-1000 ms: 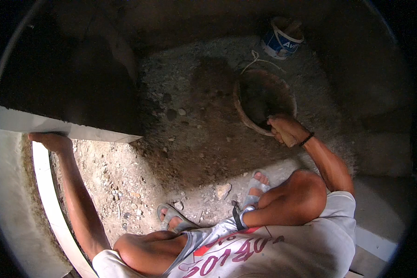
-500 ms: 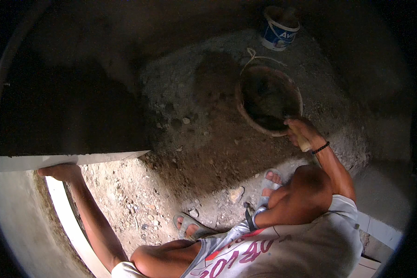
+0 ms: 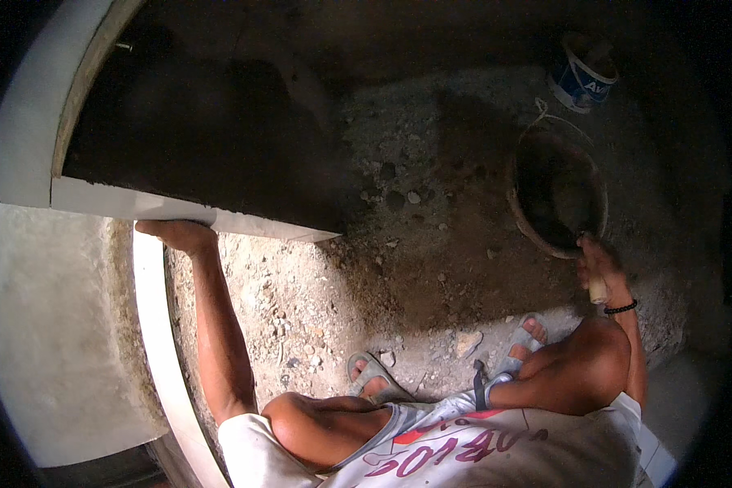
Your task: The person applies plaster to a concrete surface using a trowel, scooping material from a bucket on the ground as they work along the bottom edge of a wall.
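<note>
My left hand (image 3: 180, 234) lies with outstretched fingers against the lower edge of a white tile strip (image 3: 272, 226), which faces the front of a dark raised surface. At the right, my right hand (image 3: 603, 264) is closed around the pale wooden handle of a trowel (image 3: 598, 291). Its blade is hidden at the near rim of a round bucket (image 3: 516, 203). What lies inside the bucket is dark and hard to make out. A beaded bracelet circles my right wrist.
A blue and white pail (image 3: 581, 85) stands beyond the bucket. Rubble and small stones cover the ground (image 3: 398, 285) around my sandalled feet. A white curved-looking edge (image 3: 159, 325) and a grey smooth slab (image 3: 57, 325) run along the left. The dark surface (image 3: 195, 130) fills the upper left.
The view has swung left, so everything sits farther right in it. My left hand stays against the tile strip; my right hand still grips the trowel at the bucket.
</note>
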The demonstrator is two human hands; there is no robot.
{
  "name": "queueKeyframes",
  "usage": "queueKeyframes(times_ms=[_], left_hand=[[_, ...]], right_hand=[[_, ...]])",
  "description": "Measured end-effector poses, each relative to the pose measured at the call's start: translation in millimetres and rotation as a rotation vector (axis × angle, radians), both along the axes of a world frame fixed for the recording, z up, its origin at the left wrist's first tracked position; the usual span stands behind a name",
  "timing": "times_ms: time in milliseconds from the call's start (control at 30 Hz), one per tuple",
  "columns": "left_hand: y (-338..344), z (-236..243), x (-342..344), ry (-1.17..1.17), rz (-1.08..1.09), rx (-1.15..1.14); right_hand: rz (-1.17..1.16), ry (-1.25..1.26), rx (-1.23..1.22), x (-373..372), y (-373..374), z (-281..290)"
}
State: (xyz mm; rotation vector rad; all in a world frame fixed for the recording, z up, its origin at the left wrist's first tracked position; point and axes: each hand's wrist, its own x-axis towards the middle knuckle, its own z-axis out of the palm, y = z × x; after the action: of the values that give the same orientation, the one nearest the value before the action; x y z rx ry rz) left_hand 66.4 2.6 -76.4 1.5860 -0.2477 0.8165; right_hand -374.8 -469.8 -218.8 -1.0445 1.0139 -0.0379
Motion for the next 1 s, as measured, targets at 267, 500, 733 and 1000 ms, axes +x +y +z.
queueKeyframes(times_ms=[267,500,733,1000], left_hand=[[5,4,-1,-0.046,0.044,0.029],[-12,6,-9,-0.005,0.04,0.009],[31,0,5,-0.048,-0.114,0.1],[5,-6,3,-0.01,0.037,-0.03]], right_hand=[[-0.001,0.059,-0.088,7,20,40],[0.325,-0.167,-0.311,68,15,98],[0.432,-0.409,0.079,228,57,129],[0.33,-0.818,0.332,341,130,93]])
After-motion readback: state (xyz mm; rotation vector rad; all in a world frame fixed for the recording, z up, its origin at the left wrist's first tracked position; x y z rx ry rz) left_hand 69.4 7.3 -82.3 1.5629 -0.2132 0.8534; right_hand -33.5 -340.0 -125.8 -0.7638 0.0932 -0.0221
